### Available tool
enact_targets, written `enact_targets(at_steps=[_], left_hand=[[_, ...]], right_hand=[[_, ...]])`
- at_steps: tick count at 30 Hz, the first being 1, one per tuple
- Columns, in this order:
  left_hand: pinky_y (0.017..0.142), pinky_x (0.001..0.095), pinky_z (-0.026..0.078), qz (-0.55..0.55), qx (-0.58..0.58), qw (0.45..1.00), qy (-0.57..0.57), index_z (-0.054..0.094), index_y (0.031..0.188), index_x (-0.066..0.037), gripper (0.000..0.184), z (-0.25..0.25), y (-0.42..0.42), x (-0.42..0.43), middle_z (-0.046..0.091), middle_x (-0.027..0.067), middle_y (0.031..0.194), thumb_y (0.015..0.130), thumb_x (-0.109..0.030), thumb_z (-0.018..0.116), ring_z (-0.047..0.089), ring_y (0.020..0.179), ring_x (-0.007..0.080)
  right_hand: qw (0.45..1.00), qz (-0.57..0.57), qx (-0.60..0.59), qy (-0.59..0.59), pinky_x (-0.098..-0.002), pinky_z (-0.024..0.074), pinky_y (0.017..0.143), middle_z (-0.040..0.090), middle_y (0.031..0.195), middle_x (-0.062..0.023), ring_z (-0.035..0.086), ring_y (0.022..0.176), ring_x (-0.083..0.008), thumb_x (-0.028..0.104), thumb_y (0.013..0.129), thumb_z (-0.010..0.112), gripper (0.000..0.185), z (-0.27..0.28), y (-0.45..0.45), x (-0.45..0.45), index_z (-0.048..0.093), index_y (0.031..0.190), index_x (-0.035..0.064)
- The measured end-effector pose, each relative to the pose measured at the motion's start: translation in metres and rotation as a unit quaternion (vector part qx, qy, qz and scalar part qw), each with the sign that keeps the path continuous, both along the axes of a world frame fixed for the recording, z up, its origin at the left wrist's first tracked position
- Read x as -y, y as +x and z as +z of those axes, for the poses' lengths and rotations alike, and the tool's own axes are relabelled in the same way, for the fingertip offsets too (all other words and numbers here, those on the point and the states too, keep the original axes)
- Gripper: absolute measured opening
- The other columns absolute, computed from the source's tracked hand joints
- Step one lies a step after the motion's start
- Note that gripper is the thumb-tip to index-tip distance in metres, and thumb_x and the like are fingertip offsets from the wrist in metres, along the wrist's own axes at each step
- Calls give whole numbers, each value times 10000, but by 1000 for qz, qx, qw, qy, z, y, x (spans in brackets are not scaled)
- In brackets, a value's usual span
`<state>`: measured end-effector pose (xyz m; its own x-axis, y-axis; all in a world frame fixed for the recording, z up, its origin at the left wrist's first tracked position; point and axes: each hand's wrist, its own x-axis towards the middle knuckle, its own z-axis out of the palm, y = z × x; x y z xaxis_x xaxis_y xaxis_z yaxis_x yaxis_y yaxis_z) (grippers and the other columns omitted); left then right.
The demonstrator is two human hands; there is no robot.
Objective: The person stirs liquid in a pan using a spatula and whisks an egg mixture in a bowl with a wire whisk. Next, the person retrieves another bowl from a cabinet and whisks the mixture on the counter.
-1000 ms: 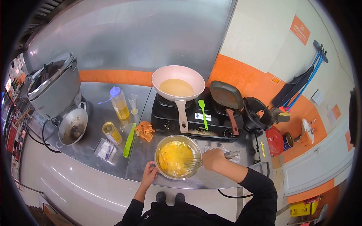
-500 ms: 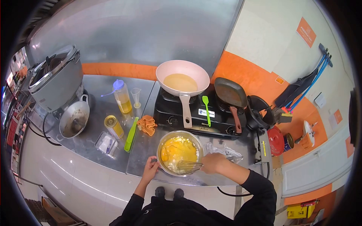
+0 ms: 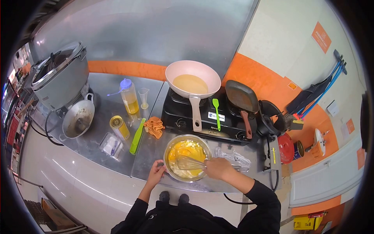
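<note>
A steel mixing bowl [image 3: 168,174] stands on the counter in front of me with yellow beaten egg [image 3: 189,150] and white bits in it. My right hand [image 3: 218,169] is closed around the handle of a wire whisk [image 3: 189,163], whose wires dip into the egg. At the bowl's left rim, my left hand [image 3: 157,171] has its bent fingers and thumb against the edge, gripping it. Crumpled clear plastic [image 3: 235,158] lies right of the bowl, partly behind the right hand. An orange cloth [image 3: 154,127] and a green-handled utensil [image 3: 137,136] lie to the left.
Behind the bowl is a black gas stove [image 3: 180,117] with a pink frying pan [image 3: 171,72], a green spatula [image 3: 216,113] and a dark square pan [image 3: 241,95]. On the left are an oil bottle [image 3: 129,99], a yellow can [image 3: 119,128], a plastic tub [image 3: 110,145] and a wok [image 3: 79,117].
The whisk has swept left and slightly up through the egg, and my right hand moved a little left with it. My left hand stays at the rim. The whole view has shifted slightly.
</note>
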<state>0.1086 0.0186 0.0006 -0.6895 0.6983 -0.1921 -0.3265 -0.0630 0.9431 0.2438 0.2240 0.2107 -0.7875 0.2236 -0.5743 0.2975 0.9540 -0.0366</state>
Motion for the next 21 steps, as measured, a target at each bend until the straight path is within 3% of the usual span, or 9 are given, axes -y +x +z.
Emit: enact_targets(at_steps=[4,7,10,13,21], left_hand=[[497,179,369,-7,-3,1000,-2,419,1096,-105,273,-4,-1,0,593,26,726,860,-161,543,529,627,59],[493,179,368,2,-3,1000,-5,417,1095,-97,277,0,0,0,592,26,709,859,-163,546,529,617,58],[493,179,369,-3,-12,1000,2,416,1094,-88,278,-1,0,1,591,27,696,860,-163,546,532,612,59],[492,179,369,10,-4,1000,11,416,1092,-82,276,0,1,-1,594,32,689,860,-160,544,531,602,59],[485,180,367,10,-15,1000,0,425,1082,-85,257,1,1,1,597,33,693,860,-150,539,523,588,57]], right_hand=[[999,22,39,2,-425,478,722,617,852,-183,606,814,-331,310,834,472,324,13,-2,5,588,925,22],[998,18,-43,41,-397,503,669,638,837,-164,626,778,-313,279,795,502,290,-4,2,9,644,816,27],[999,30,12,7,-397,501,667,637,814,-171,625,773,-319,281,798,494,298,8,2,8,645,809,25],[999,15,-38,19,-403,497,677,635,807,-176,624,767,-318,296,800,495,312,-3,4,10,646,816,23],[1000,-2,-11,1,-420,485,713,629,833,-188,616,790,-333,318,818,472,349,5,10,7,631,847,10]])
